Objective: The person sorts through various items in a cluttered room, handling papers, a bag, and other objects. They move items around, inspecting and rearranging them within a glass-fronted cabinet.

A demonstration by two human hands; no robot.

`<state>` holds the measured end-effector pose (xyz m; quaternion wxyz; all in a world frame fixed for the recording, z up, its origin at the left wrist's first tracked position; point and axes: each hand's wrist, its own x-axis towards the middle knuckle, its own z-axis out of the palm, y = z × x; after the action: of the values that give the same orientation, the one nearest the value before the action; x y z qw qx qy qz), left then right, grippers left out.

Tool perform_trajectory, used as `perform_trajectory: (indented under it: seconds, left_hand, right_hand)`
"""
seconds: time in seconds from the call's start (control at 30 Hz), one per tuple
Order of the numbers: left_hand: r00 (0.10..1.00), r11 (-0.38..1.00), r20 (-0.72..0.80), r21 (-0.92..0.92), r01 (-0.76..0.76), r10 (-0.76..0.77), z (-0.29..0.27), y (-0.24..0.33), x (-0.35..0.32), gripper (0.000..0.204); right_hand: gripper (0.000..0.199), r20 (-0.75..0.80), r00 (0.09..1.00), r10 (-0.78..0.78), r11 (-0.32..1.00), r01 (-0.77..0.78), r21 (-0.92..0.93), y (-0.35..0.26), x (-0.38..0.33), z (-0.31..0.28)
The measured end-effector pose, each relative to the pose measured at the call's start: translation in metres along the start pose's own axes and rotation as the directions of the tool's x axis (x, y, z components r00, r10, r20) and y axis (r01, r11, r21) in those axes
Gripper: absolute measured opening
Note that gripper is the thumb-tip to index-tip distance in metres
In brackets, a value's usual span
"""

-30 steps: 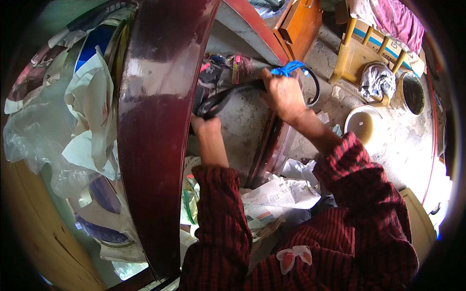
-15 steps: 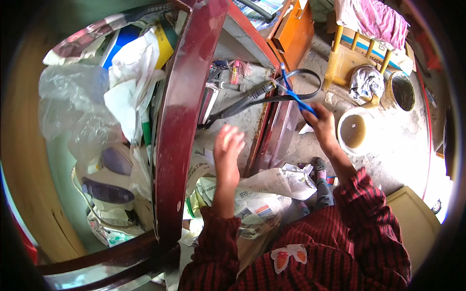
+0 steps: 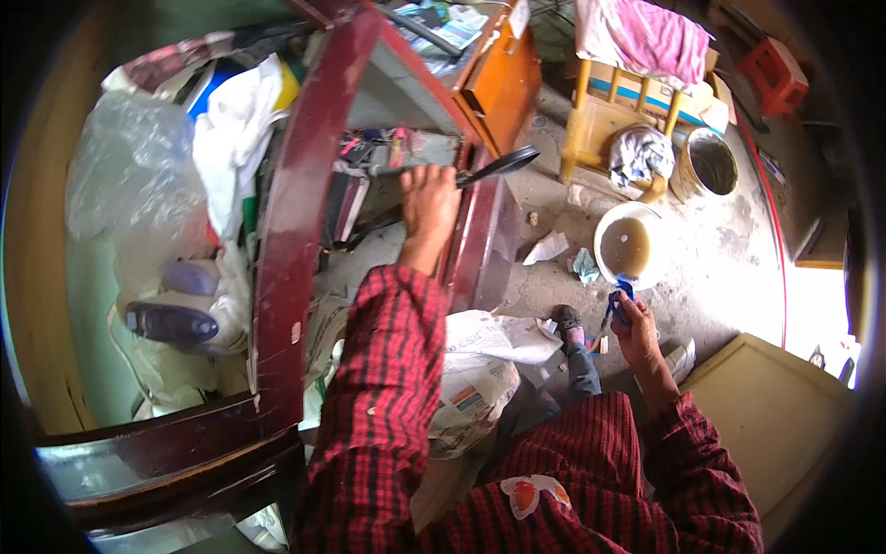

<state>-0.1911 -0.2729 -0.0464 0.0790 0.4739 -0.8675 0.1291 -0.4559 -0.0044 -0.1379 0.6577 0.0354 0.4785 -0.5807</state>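
Note:
My left hand [image 3: 428,210] reaches into the dark red cabinet's open compartment [image 3: 377,196]. Its fingers are closed over a black belt [image 3: 506,165], whose looped end sticks out past the cabinet edge. The back of the hand hides part of the belt. Away to the right, my right hand [image 3: 641,340] grips a bunched blue strap [image 3: 623,297] near a white bucket. Beside the belt in the compartment stand some dark book-like items [image 3: 343,205], with pink and dark odds and ends behind them.
Cloudy brown water fills the white bucket [image 3: 602,247]. Another bucket [image 3: 709,166] and a yellow wooden chair [image 3: 583,125] with a pink cloth [image 3: 660,42] stand beyond. Plastic bags [image 3: 138,175] fill the left compartment. A printed white sack [image 3: 475,392] lies before me; a beige panel [image 3: 766,415] is at right.
My left hand has moved forward onto the belt. My right hand has drawn back toward me with the blue strap, away from the belt, and the strap is now bunched up.

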Motion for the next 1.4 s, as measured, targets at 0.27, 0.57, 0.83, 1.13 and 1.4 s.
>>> perform_trajectory:
  seconds: [0.27,0.57,0.83,1.13,1.4]
  left_hand:
    - [0.369,-0.106,0.173,-0.975,0.195,-0.913,-0.065,-0.088,-0.022,0.022]
    - [0.148,-0.21,0.239,-0.96,0.186,-0.96,-0.063,-0.167,-0.076,0.025]
    - [0.299,0.012,0.13,-0.903,0.43,-0.945,-0.047,-0.145,-0.064,0.028]
    - [0.489,0.29,0.049,-0.753,0.591,-0.871,-0.137,-0.057,-0.158,0.035]
    - [0.685,0.703,-0.179,-0.064,0.708,-0.707,-0.186,-0.004,-0.263,0.04]
  right_hand:
    - [0.011,0.171,0.981,0.087,0.992,-0.069,-0.109,-0.034,-0.008,0.001]
    - [0.023,0.912,0.383,-0.144,-0.148,0.903,-0.403,-0.051,0.045,0.252]
    - [0.032,0.962,0.224,-0.157,-0.252,0.933,-0.258,-0.026,0.203,0.426]
    - [0.04,0.915,0.179,-0.363,-0.26,0.923,-0.284,0.0,0.178,0.348]
    - [0.041,0.827,0.401,-0.393,0.063,0.91,-0.411,0.038,0.049,0.214]
